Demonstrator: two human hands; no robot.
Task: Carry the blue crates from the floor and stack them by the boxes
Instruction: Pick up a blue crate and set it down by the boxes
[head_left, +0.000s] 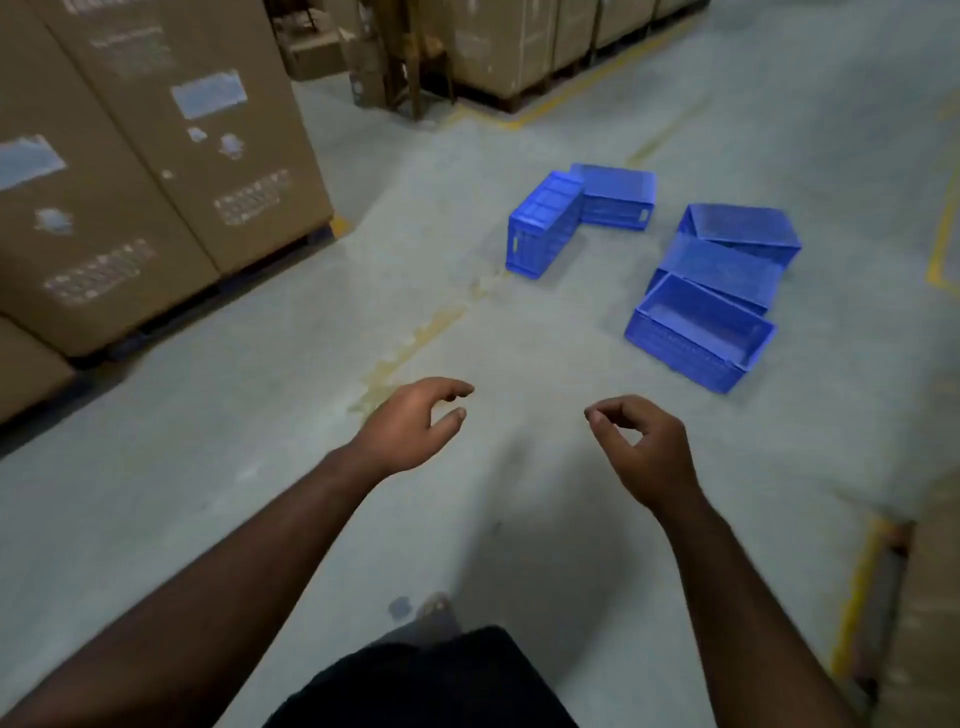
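A: What are the hands doing?
B: The left hand (410, 423) and right hand (647, 447) hang loosely curled, holding nothing.
A: And the crates?
B: The blue crates (698, 332) lie scattered on the floor (260, 415) ahead, well apart from the cardboard boxes (156, 171) at the left edge.

Dim, even indoor light with a greenish-grey cast; no single source shows. A soft, broad shadow lies on the floor (519, 493) between the forearms, and dark shadow sits under the boxes (156, 156) at left. Whole frame soft: box labels smeared and unreadable, crates (711, 291) lacking fine detail. Wide-angle distortion bends box edges and floor lines toward the margins. No glare; blue looks oversaturated
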